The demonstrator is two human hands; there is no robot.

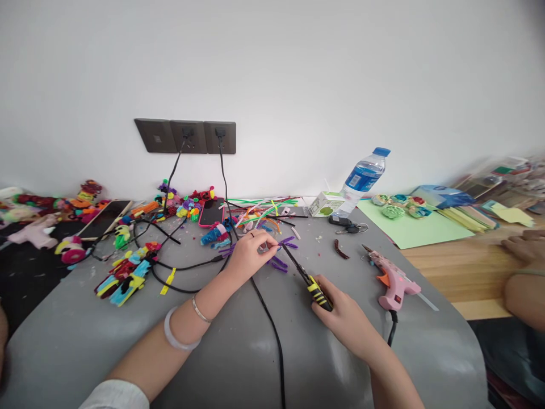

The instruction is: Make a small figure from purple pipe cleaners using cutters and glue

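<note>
Left hand [252, 254], one, thumb and forefinger pinched together on purple pipe cleaners [279, 264], whose loops stuck out on both sides of the fingers, just above the grey table [323, 363]; a white bangle [171, 329] and a slim silver bangle [197, 310] sat on that arm; right hand [340, 309], one, wrapped about the handles of pliers [315, 291], yellow and black, the dark nose aimed away from the body and its tip close beside the left fingertips; whether the tip gripped anything could not be told.

Behind the hands: loose pipe cleaners in several colours [264, 211]; a phone in a pink case [212, 212]; a small green and white box [327, 204]; a water bottle [363, 177], tilted in view; keys [352, 229].

To the right: a pink glue gun [397, 287], on its side; green paper [426, 233] bearing paper flowers [394, 211]; another person's hand [528, 247], at the edge.

To the left: a bundle of bright fuzzy figures [128, 276]; black cables [272, 324], running across the table to wall sockets [186, 137].
</note>
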